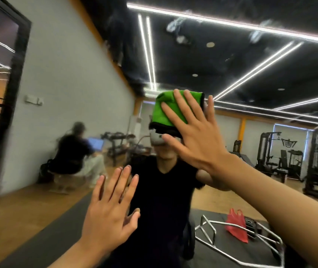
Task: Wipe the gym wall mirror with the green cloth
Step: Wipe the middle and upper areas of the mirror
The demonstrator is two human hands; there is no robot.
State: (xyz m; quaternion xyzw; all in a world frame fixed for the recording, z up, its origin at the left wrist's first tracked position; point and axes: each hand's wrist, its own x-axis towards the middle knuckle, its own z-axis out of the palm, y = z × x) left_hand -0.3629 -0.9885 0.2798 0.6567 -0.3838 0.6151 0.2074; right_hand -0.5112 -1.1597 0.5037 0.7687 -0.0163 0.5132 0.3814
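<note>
1. You face the mirror [251, 74] with both arms up. Your right hand [197, 140] is at the height of your reflected head, and your left hand [107, 215] is lower and off to the left.
2. The green cloth [171, 111], folded into a thick pad, is pinned flat to the glass under your right fingers. It lies up and left of the palm, and its black-trimmed lower edge slants down to the right, toward the thumb.
3. The right grip is wide, with the fingers straight and fanned so that they press the cloth rather than curl round it. The thumb sits below the pad, off the cloth.
4. The left grip is just as wide and holds nothing. Its fingertips meet their own reflections, so it appears to brace against the glass.
5. Pale smears [180, 38] mark the glass above the cloth and away to the right, well apart from it. The next stroke therefore seems to run upward and rightward, led by the right hand, which is on the cloth. The left hand is well apart from the cloth.
6. Only the pressure of the flat hand keeps the pad in place, so a fast sweep could let it bunch or slide out.
7. Reflected behind you are a seated person [73, 151] at a laptop, a red bag [235, 225] on a dark mat, and weight machines [282, 153] along the far wall.
</note>
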